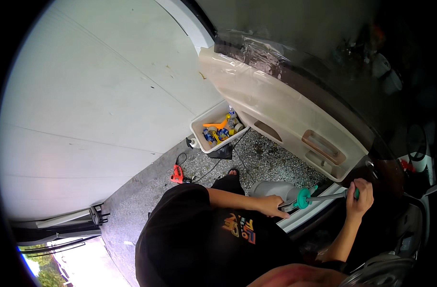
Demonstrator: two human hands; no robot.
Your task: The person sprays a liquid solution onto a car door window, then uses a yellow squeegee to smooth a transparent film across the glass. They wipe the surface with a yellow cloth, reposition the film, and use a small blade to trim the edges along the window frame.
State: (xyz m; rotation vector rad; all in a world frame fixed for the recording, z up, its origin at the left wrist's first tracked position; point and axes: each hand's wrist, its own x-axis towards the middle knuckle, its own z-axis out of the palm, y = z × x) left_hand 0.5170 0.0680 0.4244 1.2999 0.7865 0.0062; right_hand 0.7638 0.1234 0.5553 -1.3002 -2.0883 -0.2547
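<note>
A pump sprayer with a grey tank (pixel 271 189) and a green collar (pixel 302 198) is tilted beside the car's door sill. My left hand (pixel 272 206) is closed around a grey grip next to the collar; part of that grip is hidden by the fingers. Toward the right, my right hand (pixel 359 197) wraps round the green end of the sprayer's grey pump rod (pixel 326 196). The rod stands pulled out of the collar.
An open car door with a beige panel (pixel 261 83) stands ahead. By it, a white bin (pixel 201 135) holds bottles and an orange tool. A red corded power tool (pixel 178 175), a white pump bottle (pixel 193 143) and a black bag (pixel 221 152) are on the speckled floor.
</note>
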